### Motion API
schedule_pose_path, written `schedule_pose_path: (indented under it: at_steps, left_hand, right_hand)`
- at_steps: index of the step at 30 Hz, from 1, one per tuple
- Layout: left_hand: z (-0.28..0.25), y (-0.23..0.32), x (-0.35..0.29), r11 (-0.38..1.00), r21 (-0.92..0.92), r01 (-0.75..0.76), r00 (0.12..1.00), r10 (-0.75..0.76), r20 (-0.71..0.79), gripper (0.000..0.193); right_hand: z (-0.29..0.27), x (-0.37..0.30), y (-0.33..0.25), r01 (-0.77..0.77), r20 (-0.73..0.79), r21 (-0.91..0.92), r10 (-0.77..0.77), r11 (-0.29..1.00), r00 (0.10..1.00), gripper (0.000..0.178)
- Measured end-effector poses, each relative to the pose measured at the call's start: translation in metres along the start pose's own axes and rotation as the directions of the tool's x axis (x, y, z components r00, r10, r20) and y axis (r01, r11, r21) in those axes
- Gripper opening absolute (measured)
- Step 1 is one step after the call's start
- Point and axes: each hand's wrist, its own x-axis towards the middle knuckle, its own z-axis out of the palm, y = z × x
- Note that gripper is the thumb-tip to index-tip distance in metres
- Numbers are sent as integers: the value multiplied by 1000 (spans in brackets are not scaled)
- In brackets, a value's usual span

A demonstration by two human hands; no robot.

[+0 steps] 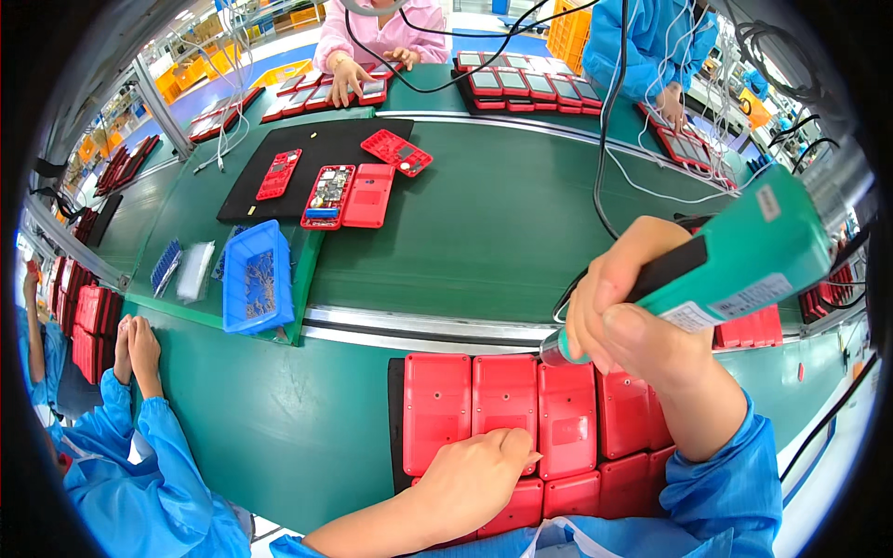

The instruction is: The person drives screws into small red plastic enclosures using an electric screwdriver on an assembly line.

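Reference for positions: third red housing [566, 430] from the left in the far row. It lies flat, long axis running away from the person, on the black mat with its neighbours side by side and another row on its near side.

Key relation: clear nosepiece [552, 350] of the teal electric screwdriver [744, 249] sits at the far-left end of that housing, close to the seam with the second red housing [504, 395]. Contact vs. just above: can't tell, fingers and glare in the way. Driver body slopes up and off to the right of the housing, so it comes in tilted, not upright. Right hand is the nearer one to the far end; left hand is nearer to the near end.

Grip: right hand [642, 312] is wrapped round the driver, thumb along its side, fingers closed. Left hand [476, 472] is palm down at the housing's near-left, over the second red housing, fingers curled in, fingertips reaching the reference housing's left edge. Whether it pinches anything small: can't tell.

Around: blue bin [253, 325] of small metal parts, left and beyond the housing. Opened red unit [328, 193] with exposed board, farther beyond on the left. Co-worker's clasped hands [142, 355], well left.
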Motion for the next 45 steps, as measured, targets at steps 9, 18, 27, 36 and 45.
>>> schedule_pose_path:
  at_steps: [9, 18, 27, 36, 45]
  left_hand:
    - [2, 4, -1, 998, 62, 16, 1000, -15, -18, 21]
    - [5, 6, -1, 994, 110, 15, 1000, -13, -22, 21]
    - [1, 12, 6, 982, 187, 10, 1000, -5, -24, 21]
    - [4, 14, -1, 986, 159, 46, 998, -37, -55, 19]
    - [3, 1, -7, 963, -258, 83, 984, -120, -132, 16]
  right_hand:
    - [-4, 6, 10, -9, 169, 294, -43, 956, 985, 37]
    - [14, 5, -6, -67, -27, -83, 65, 994, 997, 14]
    - [16, 9, 1, -115, -57, -64, 111, 991, 992, 18]
    - [18, 5, -2, -133, -73, -16, 131, 991, 989, 19]
    - [21, -3, -3, -11, -118, -87, 1, 996, 993, 17]
